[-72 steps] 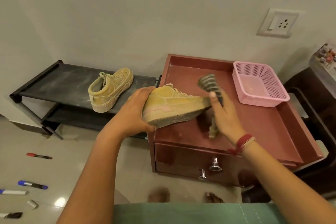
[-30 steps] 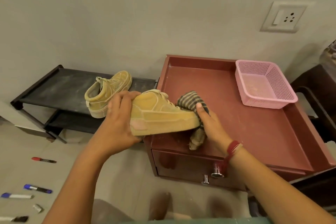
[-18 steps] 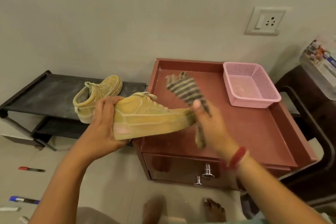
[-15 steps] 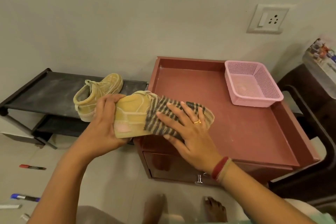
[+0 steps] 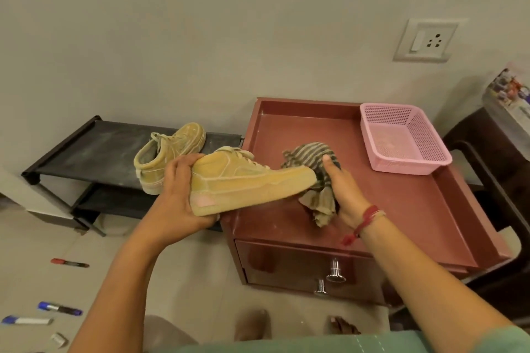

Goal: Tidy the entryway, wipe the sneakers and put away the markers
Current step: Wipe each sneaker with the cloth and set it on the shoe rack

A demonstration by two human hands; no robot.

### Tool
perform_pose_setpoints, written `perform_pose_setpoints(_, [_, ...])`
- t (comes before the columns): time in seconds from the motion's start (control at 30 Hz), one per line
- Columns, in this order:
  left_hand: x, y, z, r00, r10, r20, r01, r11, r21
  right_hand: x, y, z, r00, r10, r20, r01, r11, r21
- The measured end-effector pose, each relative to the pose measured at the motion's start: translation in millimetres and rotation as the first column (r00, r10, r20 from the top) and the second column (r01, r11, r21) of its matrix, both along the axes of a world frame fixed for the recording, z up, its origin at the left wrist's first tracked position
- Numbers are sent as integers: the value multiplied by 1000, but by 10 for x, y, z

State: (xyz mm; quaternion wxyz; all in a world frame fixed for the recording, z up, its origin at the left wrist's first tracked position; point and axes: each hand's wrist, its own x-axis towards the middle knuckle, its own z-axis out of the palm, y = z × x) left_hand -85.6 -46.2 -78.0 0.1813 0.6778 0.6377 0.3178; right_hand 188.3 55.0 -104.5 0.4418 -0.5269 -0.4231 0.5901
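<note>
A sneaker (image 5: 246,180) is held at the heel by the left hand (image 5: 180,200). The fingers (image 5: 183,162) are curled over the back of the upper and the palm is tucked under the sole. Gripped this way, the shoe is carried level above the front edge of the counter (image 5: 401,209), and its side and toe are exposed for wiping.

The toe is pointed at the right hand (image 5: 344,195), whose fingers are closed round a bunched striped cloth (image 5: 311,153). The thumb (image 5: 327,163) is laid on top of the cloth, and a loose end hangs below the palm. The cloth is pressed against the toe, between the right fingers and the shoe, so the toe cap is judged to be the part being wiped. Bunching the cloth is presumably meant to give a firm pad.

A second sneaker (image 5: 169,155) is set on the rack (image 5: 94,146), just beyond the left fingers, probably because that is where the pair belongs. A pink basket (image 5: 401,140) stands at the back of the counter, well beyond the right fingers, and is a likely home for the markers (image 5: 68,263). These lie scattered on the floor (image 5: 177,261), well below and outside the left fingers, not yet gathered. That part of the task is judged to be waiting until both hands are free of the shoe.
</note>
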Motion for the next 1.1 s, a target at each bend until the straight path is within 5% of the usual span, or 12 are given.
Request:
perform_pose_setpoints(0.07, [-16,-28,50,1000,9,9,-8,996,-86,73,-31,171,975,-140,-172,138,990,-24])
perform_pose_setpoints(0.17, [11,-25,141,997,-78,-11,75,984,-164,130,-150,385,955,-207,-210,240,960,145])
perform_pose_setpoints(0.3, [182,-1,183,987,-150,-50,143,981,-131,-130,-533,558,973,-228,27,187,856,482])
perform_pose_setpoints(0.4, [282,13,184,989,-149,5,149,988,-34,-494,-775,465,946,-72,316,-171,719,674])
perform_pose_setpoints(0.5, [246,33,159,981,-137,141,139,990,-8,-759,-876,169,611,-163,775,-645,465,607])
perform_pose_setpoints(0.57, [185,40,127,981,-138,133,141,990,-13,-800,-869,-15,407,-310,859,-782,367,503])
perform_pose_setpoints(0.67, [125,41,79,984,-136,113,138,990,-7,-700,-766,-135,367,-360,858,-826,298,478])
perform_pose_setpoints(0.9, [96,62,64,985,-171,-5,171,985,-23,-362,-699,-304,397,-303,866,-739,455,497])
perform_pose_setpoints(1.03, [145,34,70,980,-195,-43,193,980,-50,-79,-440,-374,632,-86,770,-439,779,447])
perform_pose_setpoints(1.1, [188,6,73,975,-213,-68,211,977,-38,30,-323,-321,750,-46,660,-311,856,413])
